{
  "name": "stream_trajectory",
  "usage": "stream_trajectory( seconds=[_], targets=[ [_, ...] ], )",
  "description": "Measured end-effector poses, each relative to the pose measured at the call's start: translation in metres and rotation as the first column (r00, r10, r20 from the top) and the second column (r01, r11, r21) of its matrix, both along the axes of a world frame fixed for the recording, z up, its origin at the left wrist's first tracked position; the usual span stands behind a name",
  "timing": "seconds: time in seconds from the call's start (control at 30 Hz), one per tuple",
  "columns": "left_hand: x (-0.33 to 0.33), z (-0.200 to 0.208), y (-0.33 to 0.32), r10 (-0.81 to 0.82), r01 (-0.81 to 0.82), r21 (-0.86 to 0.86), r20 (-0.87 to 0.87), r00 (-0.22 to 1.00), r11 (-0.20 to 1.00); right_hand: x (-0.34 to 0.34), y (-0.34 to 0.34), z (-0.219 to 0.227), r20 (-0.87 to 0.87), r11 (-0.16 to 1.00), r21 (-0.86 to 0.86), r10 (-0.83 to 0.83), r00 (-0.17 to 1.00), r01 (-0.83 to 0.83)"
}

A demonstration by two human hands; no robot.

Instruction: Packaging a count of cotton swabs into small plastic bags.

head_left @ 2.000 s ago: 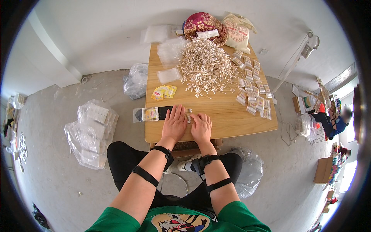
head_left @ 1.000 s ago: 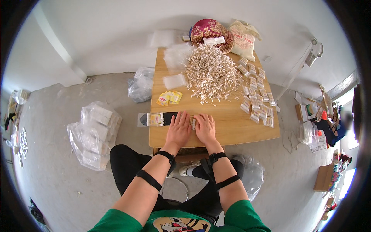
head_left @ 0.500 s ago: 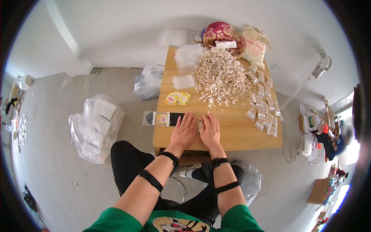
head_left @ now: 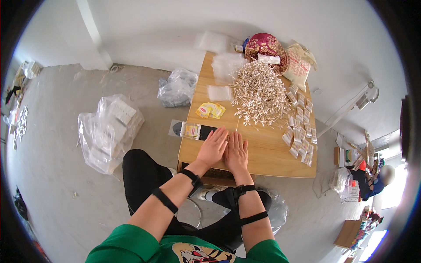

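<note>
My left hand (head_left: 212, 145) lies on the table near its front edge, its fingers stretched out and pointing away from me. Right beside it, my right hand (head_left: 237, 151) rests with long straight fingers, the two hands nearly touching. Between them shows a little of a bundle of cotton swabs (head_left: 228, 137), mostly hidden by the hands. Left of my left hand, a black strip (head_left: 206, 133) bears a flat pack of cotton swabs (head_left: 190, 131) with a yellow card. Past my fingertips spreads a big heap of loose cotton swabs (head_left: 258, 94).
Yellow cards (head_left: 210, 110) and clear plastic sleeves (head_left: 219, 93) lie on the wooden table (head_left: 263, 160), left of the heap. Several filled swab packs (head_left: 300, 136) line its right side. A patterned red bundle (head_left: 267, 46) and a cloth sack (head_left: 299, 65) stand behind. Clear bags (head_left: 109, 136) sit on the floor.
My hands have come closer together, covering more of the swabs between them. The whole view has shifted and turned slightly.
</note>
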State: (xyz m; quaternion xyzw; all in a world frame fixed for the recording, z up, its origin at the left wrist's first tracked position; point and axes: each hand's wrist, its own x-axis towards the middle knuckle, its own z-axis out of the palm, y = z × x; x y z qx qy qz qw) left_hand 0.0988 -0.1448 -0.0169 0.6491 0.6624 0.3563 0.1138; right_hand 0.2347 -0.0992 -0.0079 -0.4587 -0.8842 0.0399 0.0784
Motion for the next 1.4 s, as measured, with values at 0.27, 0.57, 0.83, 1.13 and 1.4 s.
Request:
stream_trajectory(
  seconds=[0.27, 0.57, 0.83, 1.13, 1.4],
  targets=[
    [-0.107, -0.005, -0.013, 0.387, -0.389, -0.034, -0.061, 0.920, 0.921, -0.014, -0.002, 0.009, 0.042, 0.999, -0.016, 0.037, 0.998, -0.036],
    [-0.123, -0.038, -0.013, 0.383, -0.351, -0.237, 0.104, 0.918, 0.906, -0.042, -0.001, 0.014, 0.013, 0.987, -0.059, 0.147, 0.989, -0.146],
    [-0.124, -0.035, -0.015, 0.348, -0.316, -0.218, 0.124, 0.929, 0.923, -0.056, 0.004, 0.011, 0.003, 0.978, -0.025, 0.208, 0.978, -0.208],
    [-0.124, -0.033, -0.013, 0.368, -0.349, -0.221, 0.054, 0.928, 0.911, -0.078, 0.001, 0.006, -0.042, 0.972, -0.003, 0.236, 0.971, -0.236],
    [-0.124, -0.026, -0.014, 0.388, -0.391, -0.120, -0.046, 0.920, 0.913, -0.086, -0.004, 0.009, -0.057, 0.975, -0.051, 0.214, 0.975, -0.217]
  ],
)
